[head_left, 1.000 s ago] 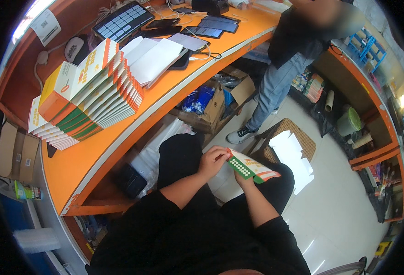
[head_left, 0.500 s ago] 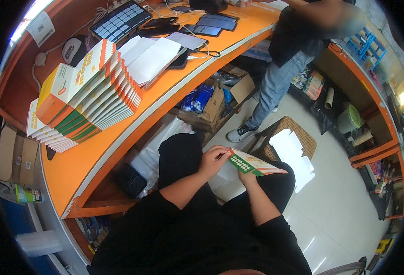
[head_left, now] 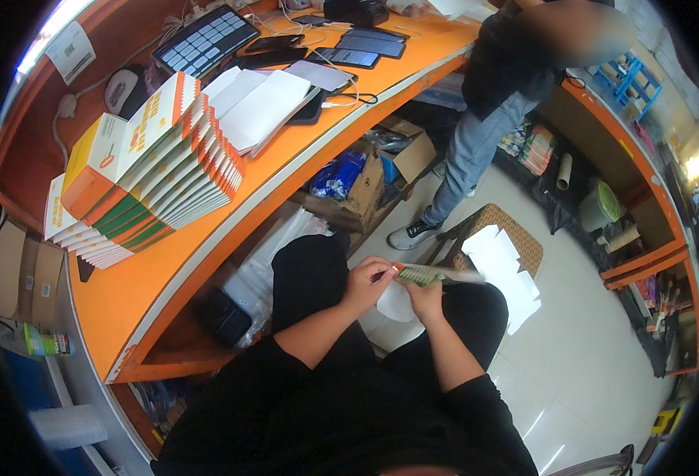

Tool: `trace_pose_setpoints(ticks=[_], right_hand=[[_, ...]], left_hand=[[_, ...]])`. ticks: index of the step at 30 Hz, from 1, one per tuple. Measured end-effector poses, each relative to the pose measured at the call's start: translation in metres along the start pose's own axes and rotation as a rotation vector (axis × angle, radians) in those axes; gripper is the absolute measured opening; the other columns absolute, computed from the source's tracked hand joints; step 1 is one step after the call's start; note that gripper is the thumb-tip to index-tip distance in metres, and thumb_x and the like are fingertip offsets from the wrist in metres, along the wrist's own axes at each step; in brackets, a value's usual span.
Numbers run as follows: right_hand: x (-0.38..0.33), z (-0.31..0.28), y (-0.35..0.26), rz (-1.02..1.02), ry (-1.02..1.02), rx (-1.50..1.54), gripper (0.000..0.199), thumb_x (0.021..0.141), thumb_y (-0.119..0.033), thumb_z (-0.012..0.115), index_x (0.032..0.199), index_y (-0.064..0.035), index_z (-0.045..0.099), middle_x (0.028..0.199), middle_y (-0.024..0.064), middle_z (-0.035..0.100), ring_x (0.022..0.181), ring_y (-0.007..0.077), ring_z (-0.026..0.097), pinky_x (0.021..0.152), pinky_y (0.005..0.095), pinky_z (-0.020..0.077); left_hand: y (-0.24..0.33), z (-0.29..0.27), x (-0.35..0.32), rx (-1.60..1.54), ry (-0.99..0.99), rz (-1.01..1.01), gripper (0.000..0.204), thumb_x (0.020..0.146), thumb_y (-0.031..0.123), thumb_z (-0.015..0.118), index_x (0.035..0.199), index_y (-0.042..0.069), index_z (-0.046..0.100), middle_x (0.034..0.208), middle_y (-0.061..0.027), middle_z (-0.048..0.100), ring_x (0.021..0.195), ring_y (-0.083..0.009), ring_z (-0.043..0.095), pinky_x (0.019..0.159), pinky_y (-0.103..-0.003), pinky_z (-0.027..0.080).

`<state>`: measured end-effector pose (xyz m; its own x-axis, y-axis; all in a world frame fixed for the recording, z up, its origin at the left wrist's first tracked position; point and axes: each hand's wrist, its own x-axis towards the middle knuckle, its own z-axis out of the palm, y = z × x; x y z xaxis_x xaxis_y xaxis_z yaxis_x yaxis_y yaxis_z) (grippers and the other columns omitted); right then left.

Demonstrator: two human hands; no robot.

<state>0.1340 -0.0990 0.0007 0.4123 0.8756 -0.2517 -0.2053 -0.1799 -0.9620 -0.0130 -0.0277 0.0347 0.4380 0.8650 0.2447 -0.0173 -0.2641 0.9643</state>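
Above my lap I hold a printed carton [head_left: 448,274], green, orange and white, seen nearly edge-on and partly smeared by motion. My left hand [head_left: 367,284] pinches its left end, where an orange-red part shows. My right hand [head_left: 425,300] grips its near side, the thumb lying over the green part. On the orange counter [head_left: 206,252] to my left stands a tall stack of matching printed cartons [head_left: 147,170], flattened or nested together. An unfolded white carton blank [head_left: 502,274] with cut flaps lies on a woven stool [head_left: 516,232] at my right knee.
White sheets [head_left: 258,107], several phones [head_left: 357,47] and a tablet [head_left: 206,41] with cables lie along the counter's back. Another person in jeans [head_left: 476,147] stands beyond the stool. Under the counter sit an open cardboard box [head_left: 405,147] and plastic bags [head_left: 274,246].
The carton in my hands has tilted from showing its printed face to nearly edge-on. My right hand has shifted up and wrapped further over its near side.
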Motion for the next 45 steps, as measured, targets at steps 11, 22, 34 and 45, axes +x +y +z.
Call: trace_pose_setpoints(ticks=[11,22,34,45], right_hand=[[-0.004,0.001,0.001,-0.073,0.04,0.076,0.018,0.086,-0.008,0.069,0.099,0.0041,0.066,0.093,0.0099,0.068,0.084,0.0156,0.065,0.074,0.0272,0.0532],[-0.009,-0.004,-0.008,0.175,-0.38,0.139,0.028,0.088,-0.025,0.07,0.102,-0.0007,0.066,0.093,0.0019,0.067,0.087,0.0103,0.06,0.084,0.0286,0.0471],[0.026,-0.027,0.017,0.247,0.082,-0.382,0.059,0.087,-0.04,0.065,0.122,0.006,0.054,0.1,0.0237,0.066,0.09,0.031,0.065,0.085,0.0377,0.0484],[-0.024,0.01,-0.044,-0.583,0.234,-0.819,0.043,0.074,-0.006,0.069,0.116,-0.003,0.06,0.116,0.0126,0.062,0.109,0.0323,0.059,0.093,0.0383,0.0439]], left_hand=[[-0.006,-0.007,-0.001,0.006,-0.186,-0.06,0.011,0.086,0.01,0.067,0.091,0.001,0.069,0.099,-0.0082,0.062,0.092,-0.0185,0.061,0.082,-0.029,0.048],[-0.004,-0.008,0.0,-0.02,-0.161,-0.193,0.022,0.086,0.004,0.063,0.107,0.001,0.068,0.113,-0.0107,0.064,0.107,-0.0222,0.06,0.092,-0.032,0.047],[-0.023,-0.016,0.013,-0.547,-0.045,-0.529,0.035,0.088,0.009,0.061,0.122,0.002,0.058,0.113,-0.0132,0.063,0.098,-0.0216,0.062,0.085,-0.031,0.048],[-0.049,0.001,0.003,-0.369,-0.275,-0.478,0.039,0.092,0.023,0.063,0.121,0.005,0.044,0.119,-0.0115,0.053,0.108,-0.0206,0.057,0.093,-0.038,0.049]])
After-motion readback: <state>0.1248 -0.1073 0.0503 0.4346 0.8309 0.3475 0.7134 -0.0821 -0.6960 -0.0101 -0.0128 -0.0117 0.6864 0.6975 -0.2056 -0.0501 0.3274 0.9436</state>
